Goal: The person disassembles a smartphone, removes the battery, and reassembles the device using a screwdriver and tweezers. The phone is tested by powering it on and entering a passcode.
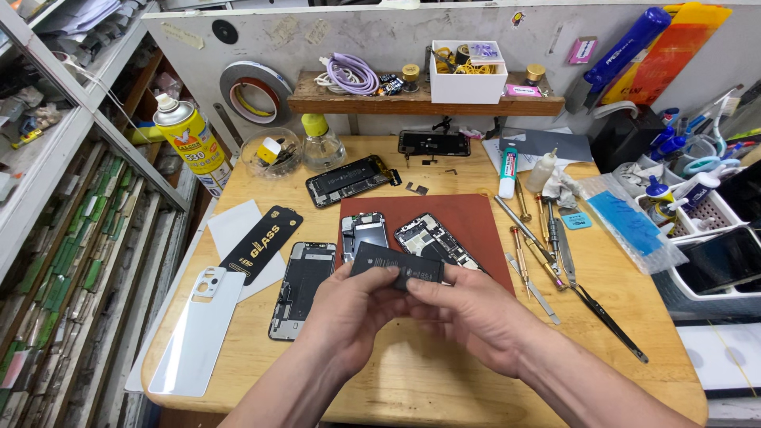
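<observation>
Both hands hold a flat black phone battery just above the near edge of a red-brown work mat. My left hand pinches its left end, and my right hand grips its right end with the thumb on top. Behind the battery, two opened phone frames lie on the mat with their insides showing. A third opened phone body rests on the wooden table, just left of my left hand.
A white phone back cover and a black flat package lie at the left. Screwdrivers and tweezers sit right of the mat. A spray can, glass bottle, another opened phone, a shelf and tool trays stand around.
</observation>
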